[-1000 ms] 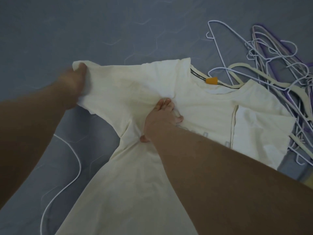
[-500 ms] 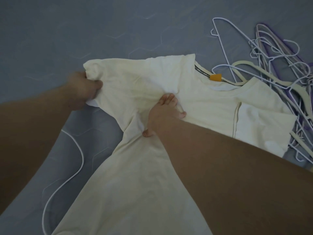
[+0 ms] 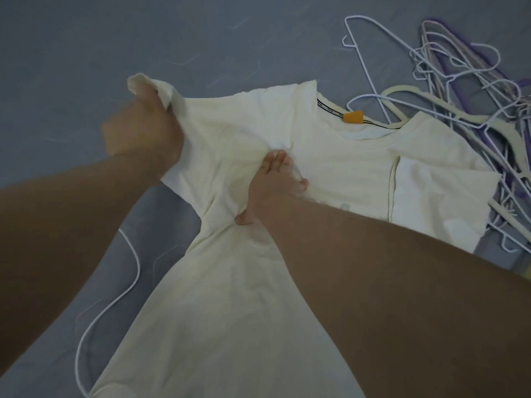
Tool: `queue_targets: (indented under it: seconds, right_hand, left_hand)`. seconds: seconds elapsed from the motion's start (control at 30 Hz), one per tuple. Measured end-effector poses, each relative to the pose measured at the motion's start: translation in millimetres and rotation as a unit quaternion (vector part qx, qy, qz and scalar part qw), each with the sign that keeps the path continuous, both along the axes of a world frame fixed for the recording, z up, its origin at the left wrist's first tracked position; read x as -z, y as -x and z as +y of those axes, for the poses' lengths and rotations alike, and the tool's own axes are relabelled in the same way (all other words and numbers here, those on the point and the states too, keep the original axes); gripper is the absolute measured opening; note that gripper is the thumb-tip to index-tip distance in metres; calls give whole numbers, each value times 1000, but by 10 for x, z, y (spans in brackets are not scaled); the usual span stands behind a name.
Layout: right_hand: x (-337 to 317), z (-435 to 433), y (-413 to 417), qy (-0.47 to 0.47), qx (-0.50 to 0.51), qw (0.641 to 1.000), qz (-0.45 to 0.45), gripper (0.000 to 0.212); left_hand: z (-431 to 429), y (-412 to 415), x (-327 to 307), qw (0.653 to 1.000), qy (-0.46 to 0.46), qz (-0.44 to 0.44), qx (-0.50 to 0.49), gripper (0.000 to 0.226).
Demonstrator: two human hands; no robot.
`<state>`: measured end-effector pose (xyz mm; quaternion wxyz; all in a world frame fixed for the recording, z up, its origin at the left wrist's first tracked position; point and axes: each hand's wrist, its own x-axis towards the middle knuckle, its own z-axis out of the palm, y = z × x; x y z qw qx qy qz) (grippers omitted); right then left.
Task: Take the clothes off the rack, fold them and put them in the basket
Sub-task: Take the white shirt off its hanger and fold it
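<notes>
Folding step. Cream cotton T-shirt [image 3: 339,179] flat on grey quilted surface [image 3: 86,53], just beside tangled wire hanger heap [image 3: 459,90]. Right hand [image 3: 275,193]: fingers [image 3: 272,165] straight, pinning chest. Left hand [image 3: 143,127]: closed round raised sleeve [image 3: 184,110]. Next, likely: sleeve folded inward.

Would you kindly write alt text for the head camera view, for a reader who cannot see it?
A person folds a cream T-shirt spread on a grey surface: the left hand grips its raised sleeve while the right hand presses flat on the chest. A tangle of hangers lies at the right.
</notes>
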<state>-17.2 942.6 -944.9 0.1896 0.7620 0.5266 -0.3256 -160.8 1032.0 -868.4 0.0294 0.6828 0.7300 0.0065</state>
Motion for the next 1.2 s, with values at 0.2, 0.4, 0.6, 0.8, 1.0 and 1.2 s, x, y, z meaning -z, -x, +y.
queue_targets:
  seconds: [0.2,0.4,0.6,0.8,1.0,1.2]
  right_hand:
    - [-1,-344,-208,-120,-38,990,70,132]
    - [-354,-844,-648,-269,61,958,84,34]
    - [-542,-1572,-937,-182,279,943,9,31]
    - [-580,-2517,-786,-142,319,935,-57,38]
    - [-511,-3232,-575,-142,432,888,-70,65]
    - [-602,-3399,-633,-128,570,812,6,103]
  left_hand:
    - [-492,-616,-45,965,108,-76,226,46]
    - [-977,-645,124,917,271,-180,233,18]
    - [-1190,242,322,959,236,-147,52,21]
    - [-1672,746,252,898,409,-157,30,15]
    - [-2118,1007,315,899,381,-212,-29,33]
    - [-2155,1763,937,891,400,-213,-29,100]
